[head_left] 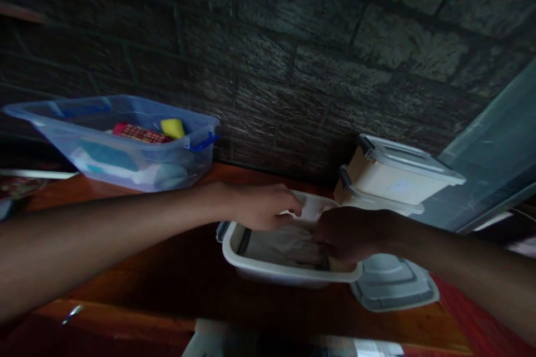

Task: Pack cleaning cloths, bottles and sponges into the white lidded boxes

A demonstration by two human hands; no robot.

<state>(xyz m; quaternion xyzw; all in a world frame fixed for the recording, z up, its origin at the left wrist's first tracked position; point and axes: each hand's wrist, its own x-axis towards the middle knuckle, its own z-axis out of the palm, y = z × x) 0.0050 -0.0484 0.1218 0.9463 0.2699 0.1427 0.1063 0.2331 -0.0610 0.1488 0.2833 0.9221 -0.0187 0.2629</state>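
A small white plastic bin (293,276) without its lid stands on the wooden table. Inside lies a light grey-beige folded cloth (274,246) with a dark edge showing at its left side. My left hand (268,206) reaches over the bin's back left, its fingers curled down by the cloth; whatever they pinch is hidden. On the right side of the bin, my right hand (349,232) is closed at the cloth's edge, in shadow, with its fingertips mostly hidden. A grey lid (396,284) rests on the table just right of the bin.
At the left, a clear blue-tinted tub (167,164) holds a red patterned packet (140,133), a yellow item (172,128) and other things. Two stacked cream boxes (389,178) with grey lids stand at the back right. A dark block wall (268,78) rises behind the table (167,268).
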